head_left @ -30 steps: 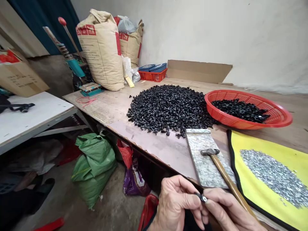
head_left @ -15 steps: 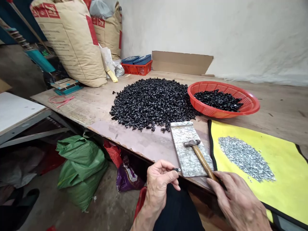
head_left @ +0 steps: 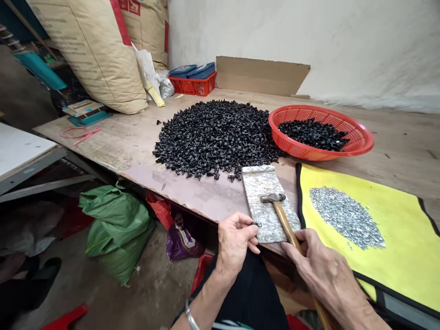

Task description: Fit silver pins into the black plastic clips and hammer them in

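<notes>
My left hand [head_left: 235, 240] pinches a small black plastic part [head_left: 256, 224] with a silvery ring at its tip. It is at the near left edge of a mottled stone slab [head_left: 256, 183]. My right hand [head_left: 321, 263] is closed around the wooden handle of a hammer [head_left: 282, 221], whose metal head is over the slab; the handle's lower end shows below the hand. Beyond the slab lies a big heap of black plastic parts [head_left: 216, 137]. To the right, small metal washers [head_left: 345, 215] are spread on a yellow cloth [head_left: 405, 229] with black edging.
A red plastic basket [head_left: 366, 142] with more black parts stands behind the cloth. Large paper sacks [head_left: 92, 55], a red crate [head_left: 192, 86] with blue lids, and a cardboard sheet [head_left: 261, 75] are at the back. Below the table edge sits a green sack [head_left: 115, 229].
The view has tilted down slightly. My left hand has brought the black part closer to the slab's near edge. My right hand has come further around the hammer handle, and the hammer has barely moved.
</notes>
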The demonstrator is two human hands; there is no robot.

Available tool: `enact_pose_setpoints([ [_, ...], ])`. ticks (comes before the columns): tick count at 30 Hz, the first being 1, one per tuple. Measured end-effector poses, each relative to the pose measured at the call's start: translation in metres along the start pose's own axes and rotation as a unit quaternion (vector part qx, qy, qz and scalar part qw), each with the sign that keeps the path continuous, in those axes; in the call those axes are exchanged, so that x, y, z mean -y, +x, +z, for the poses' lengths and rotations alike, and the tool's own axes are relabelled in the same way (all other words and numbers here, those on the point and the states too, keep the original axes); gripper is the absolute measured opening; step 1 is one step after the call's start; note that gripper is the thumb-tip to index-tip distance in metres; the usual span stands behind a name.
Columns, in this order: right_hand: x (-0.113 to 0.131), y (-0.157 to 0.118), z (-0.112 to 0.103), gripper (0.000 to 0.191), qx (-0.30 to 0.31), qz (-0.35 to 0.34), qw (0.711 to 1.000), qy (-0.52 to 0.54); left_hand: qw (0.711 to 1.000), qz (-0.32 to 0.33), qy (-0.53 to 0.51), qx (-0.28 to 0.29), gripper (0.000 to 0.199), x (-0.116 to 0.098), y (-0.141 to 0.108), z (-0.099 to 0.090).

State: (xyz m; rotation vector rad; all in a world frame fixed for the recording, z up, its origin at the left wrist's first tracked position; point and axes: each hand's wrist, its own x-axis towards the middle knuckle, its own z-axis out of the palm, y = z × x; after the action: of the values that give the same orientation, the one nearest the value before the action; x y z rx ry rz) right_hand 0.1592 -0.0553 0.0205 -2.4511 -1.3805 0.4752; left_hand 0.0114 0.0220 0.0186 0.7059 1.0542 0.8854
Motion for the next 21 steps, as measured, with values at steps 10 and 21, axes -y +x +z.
enact_pose_setpoints([
  [10,0.013,-0.024,-0.01,0.033,0.261,0.23,0.752,0.56,0.998,-0.008,0.056,-0.036,0.008,0.003,0.005,0.006],
  [21,-0.002,-0.03,-0.003,0.031,0.219,0.262,0.712,0.613,0.995,0.002,0.078,-0.055,0.003,0.008,0.002,0.007],
])
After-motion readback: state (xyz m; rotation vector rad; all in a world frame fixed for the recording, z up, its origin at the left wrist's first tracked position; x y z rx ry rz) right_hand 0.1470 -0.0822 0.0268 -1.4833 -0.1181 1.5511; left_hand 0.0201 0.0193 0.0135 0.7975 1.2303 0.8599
